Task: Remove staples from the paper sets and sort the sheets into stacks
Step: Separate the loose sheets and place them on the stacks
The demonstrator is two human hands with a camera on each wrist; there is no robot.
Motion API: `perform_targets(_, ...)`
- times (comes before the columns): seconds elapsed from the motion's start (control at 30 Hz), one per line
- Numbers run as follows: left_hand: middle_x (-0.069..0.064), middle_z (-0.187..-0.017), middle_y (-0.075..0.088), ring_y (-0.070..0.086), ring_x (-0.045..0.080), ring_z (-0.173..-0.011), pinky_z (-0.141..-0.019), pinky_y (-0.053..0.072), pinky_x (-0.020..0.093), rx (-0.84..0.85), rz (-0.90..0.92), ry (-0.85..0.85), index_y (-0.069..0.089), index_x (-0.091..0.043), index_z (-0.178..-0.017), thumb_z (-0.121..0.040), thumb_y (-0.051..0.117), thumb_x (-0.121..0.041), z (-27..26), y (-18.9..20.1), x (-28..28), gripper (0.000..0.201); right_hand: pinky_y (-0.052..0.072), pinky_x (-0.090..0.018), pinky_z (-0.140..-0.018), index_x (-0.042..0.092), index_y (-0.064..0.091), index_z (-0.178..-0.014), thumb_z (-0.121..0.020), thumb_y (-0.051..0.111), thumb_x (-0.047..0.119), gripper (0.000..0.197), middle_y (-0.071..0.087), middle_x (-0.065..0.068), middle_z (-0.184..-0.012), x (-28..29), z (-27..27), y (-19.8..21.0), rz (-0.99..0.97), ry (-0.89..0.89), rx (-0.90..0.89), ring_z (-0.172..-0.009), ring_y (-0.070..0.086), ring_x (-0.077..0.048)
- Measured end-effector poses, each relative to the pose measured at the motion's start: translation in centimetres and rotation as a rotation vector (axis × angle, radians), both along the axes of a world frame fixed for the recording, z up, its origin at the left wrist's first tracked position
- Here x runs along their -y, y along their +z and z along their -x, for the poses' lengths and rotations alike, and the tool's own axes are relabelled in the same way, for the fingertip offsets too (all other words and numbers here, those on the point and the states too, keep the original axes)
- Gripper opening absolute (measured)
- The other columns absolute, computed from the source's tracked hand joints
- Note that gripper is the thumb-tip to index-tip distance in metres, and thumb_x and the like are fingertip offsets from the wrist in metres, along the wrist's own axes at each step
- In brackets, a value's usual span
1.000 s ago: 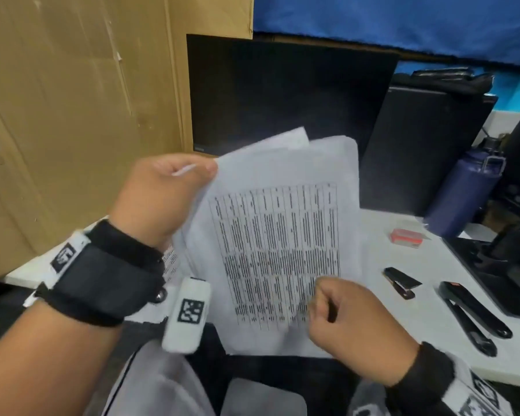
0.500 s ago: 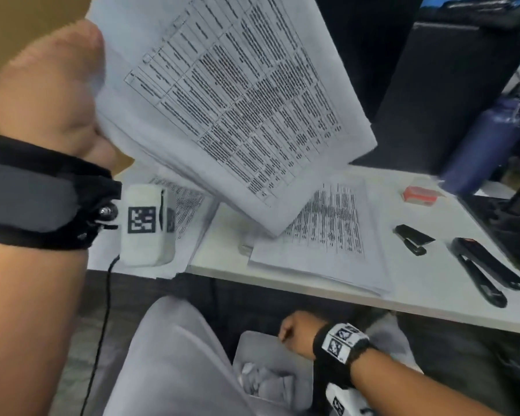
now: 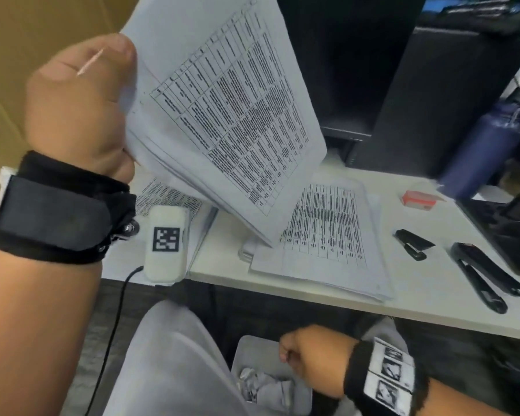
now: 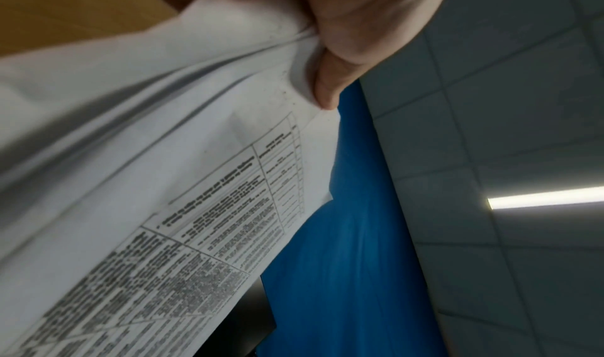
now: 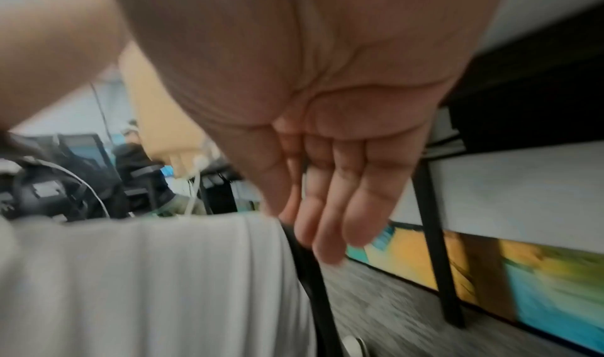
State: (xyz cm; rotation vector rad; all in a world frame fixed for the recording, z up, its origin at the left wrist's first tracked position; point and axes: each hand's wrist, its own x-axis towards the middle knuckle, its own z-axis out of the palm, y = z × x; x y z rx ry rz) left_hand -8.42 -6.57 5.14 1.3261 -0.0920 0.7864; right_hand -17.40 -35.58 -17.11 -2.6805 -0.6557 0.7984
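Observation:
My left hand point(image 3: 81, 106) is raised at the upper left and grips a set of printed table sheets point(image 3: 231, 115) by one corner. In the left wrist view a fingertip point(image 4: 326, 88) pinches that corner of the paper set point(image 4: 163, 181), whose sheets fan apart. My right hand point(image 3: 306, 352) hangs below the table edge, just above a grey bin point(image 3: 246, 352). Its fingers point(image 5: 336, 207) are relaxed and nearly straight and hold nothing. One stack of printed sheets point(image 3: 324, 235) lies on the white table point(image 3: 433, 307), and another stack point(image 3: 168, 196) lies to its left.
A small black staple remover point(image 3: 412, 244), a long black stapler point(image 3: 487, 277) and a red staple box point(image 3: 418, 199) lie right of the stacks. A blue bottle point(image 3: 487, 145) and dark monitors point(image 3: 342, 55) stand behind. The bin holds crumpled paper point(image 3: 261, 385).
My right hand let go of the paper set and dropped below the table to the bin. My left hand lifted the set up and to the left.

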Motion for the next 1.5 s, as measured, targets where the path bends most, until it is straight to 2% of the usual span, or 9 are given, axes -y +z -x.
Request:
perform_targets(0.17,0.003,-0.082,0.071,0.064,0.023,-0.079,-0.074,0.055,0.037,0.097,0.036,-0.119,0.074,-0.002,-0.112,-0.082,0.081,-0.035,1.0,1.3,1.3,0.046,0.051,-0.017,-0.079,0.037,0.066,-0.105,-0.09,0.069,0.038,0.016,0.069,0.023,-0.102,2.8,2.7,13.1,-0.337,-0.059,0.093,-0.097,0.066,0.0)
perform_targets(0.27,-0.003,-0.082,0.075,0.067,0.021,-0.078,-0.074,0.057,0.035,0.11,-0.059,-0.184,0.075,-0.013,-0.102,-0.076,0.084,-0.046,2.0,2.0,1.9,0.043,0.051,-0.013,-0.086,0.039,0.065,-0.106,-0.085,0.073,0.028,0.026,0.067,0.022,-0.111,5.5,1.4,18.1,-0.657,-0.309,0.626,-0.105,0.064,0.0)
perform_targets(0.37,-0.004,-0.083,0.078,0.073,0.016,-0.077,-0.075,0.061,0.034,0.113,-0.078,-0.28,0.07,-0.005,-0.109,-0.088,0.074,-0.032,3.2,2.8,3.0,0.035,0.04,-0.023,-0.108,0.031,0.041,-0.143,-0.077,0.077,0.037,0.075,0.048,0.017,-0.141,7.5,-1.2,21.9,-0.665,-0.468,1.026,-0.133,0.044,0.0)
perform_targets(0.47,-0.001,-0.085,0.079,0.075,0.018,-0.078,-0.076,0.064,0.037,0.073,-0.111,-0.366,0.075,-0.017,-0.096,-0.085,0.071,-0.029,4.3,3.5,3.7,0.018,0.036,-0.035,-0.115,0.03,0.026,-0.153,-0.079,0.081,0.032,0.093,0.05,0.004,-0.147,8.4,-3.3,24.3,-0.771,-0.517,0.869,-0.137,0.045,-0.006)
perform_targets(0.63,0.009,-0.09,0.079,0.073,0.023,-0.077,-0.074,0.063,0.036,-0.023,-0.142,-0.462,0.079,-0.015,-0.095,-0.074,0.074,-0.027,4.5,5.2,5.5,0.025,0.054,-0.054,-0.096,0.017,0.074,-0.107,-0.091,0.061,0.0,0.027,0.078,0.001,-0.107,7.8,-4.6,23.9,-1.007,-0.505,0.576,-0.102,0.073,-0.019)
perform_targets(0.83,0.008,-0.117,0.077,0.075,0.021,-0.092,-0.066,0.062,0.029,-0.167,-0.04,-0.5,0.063,-0.012,-0.13,-0.081,0.07,-0.015,1.8,3.5,7.7,0.05,0.056,-0.045,-0.094,0.024,0.072,-0.111,-0.095,0.057,0.008,0.027,0.075,0.012,-0.11,8.7,-5.7,22.1,-1.073,-0.764,0.781,-0.103,0.07,-0.008)
perform_targets(1.07,-0.005,-0.113,0.079,0.075,0.015,-0.105,-0.091,0.056,0.04,-0.245,-0.196,-0.412,0.07,-0.025,-0.117,-0.103,0.051,-0.005,0.7,-0.6,12.6,0.031,0.056,-0.038,-0.088,0.03,0.063,-0.103,-0.094,0.058,0.006,0.026,0.072,0.012,-0.109,7.2,-6.0,21.4,-1.205,-0.834,0.832,-0.1,0.068,-0.006)
perform_targets(1.17,-0.016,-0.111,0.076,0.071,0.008,-0.109,-0.092,0.055,0.035,-0.242,-0.263,-0.357,0.064,-0.036,-0.113,-0.101,0.052,-0.005,0.6,-1.8,13.5,0.035,0.051,-0.02,-0.08,0.026,0.051,-0.109,-0.093,0.06,0.001,0.031,0.066,0.016,-0.108,6.4,-6.0,19.8,-1.207,-0.811,0.787,-0.092,0.064,0.011)
perform_targets(1.5,-0.007,-0.124,0.072,0.066,0.016,-0.119,-0.108,0.048,0.045,-0.315,-0.103,-0.367,0.053,-0.032,-0.13,-0.102,0.047,-0.015,-0.1,-4.5,14.2,0.033,0.049,-0.018,-0.082,0.029,0.035,-0.133,-0.096,0.052,-0.002,0.051,0.061,0.02,-0.118,6.0,-7.1,18.5,-1.251,-0.793,0.748,-0.101,0.062,0.012)
